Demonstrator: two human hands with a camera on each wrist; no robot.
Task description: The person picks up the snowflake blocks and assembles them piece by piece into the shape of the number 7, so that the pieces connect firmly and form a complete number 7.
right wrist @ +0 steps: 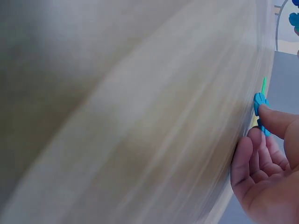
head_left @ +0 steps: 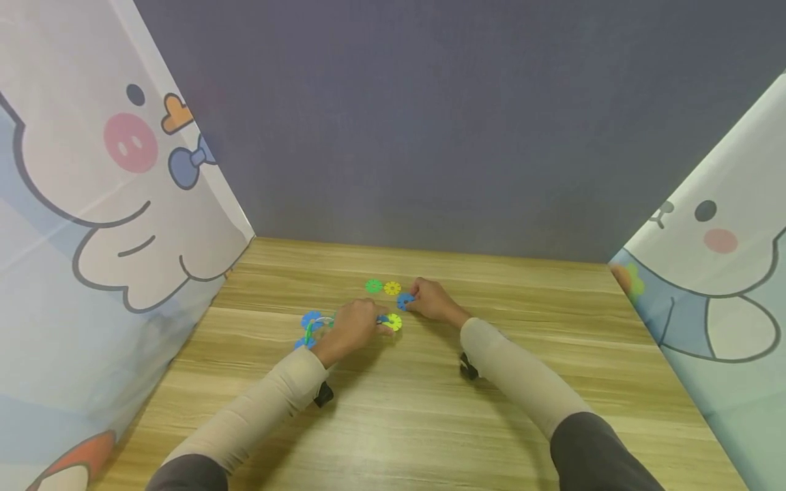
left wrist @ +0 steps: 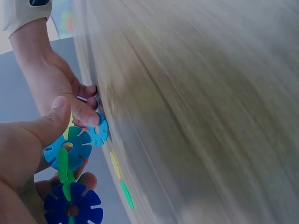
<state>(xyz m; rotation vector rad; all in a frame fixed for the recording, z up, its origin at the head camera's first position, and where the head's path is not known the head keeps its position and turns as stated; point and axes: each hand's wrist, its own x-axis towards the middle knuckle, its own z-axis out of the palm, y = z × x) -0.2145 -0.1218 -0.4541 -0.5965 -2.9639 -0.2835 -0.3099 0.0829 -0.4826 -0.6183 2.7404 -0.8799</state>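
My left hand (head_left: 355, 329) holds a chain of interlocked plastic snowflake discs. A yellow disc (head_left: 395, 322) sticks out past its fingertips, while blue discs (head_left: 311, 320) and a green disc (head_left: 308, 333) trail on the wrist side. In the left wrist view, a blue disc (left wrist: 78, 145) sits by the thumb and a darker blue disc (left wrist: 86, 212) lower down, joined by a green one (left wrist: 63, 168). Just right of the chain, my right hand (head_left: 433, 301) pinches a single blue disc (head_left: 403, 301) between thumb and finger, close to the tabletop. The two hands are apart.
A loose green disc (head_left: 373, 286) and a loose yellow disc (head_left: 392, 288) lie side by side on the wooden table (head_left: 522, 423), beyond the hands. A grey panel (head_left: 417, 136) rises at the back, and printed cartoon sheets (head_left: 67, 286) flank both sides.
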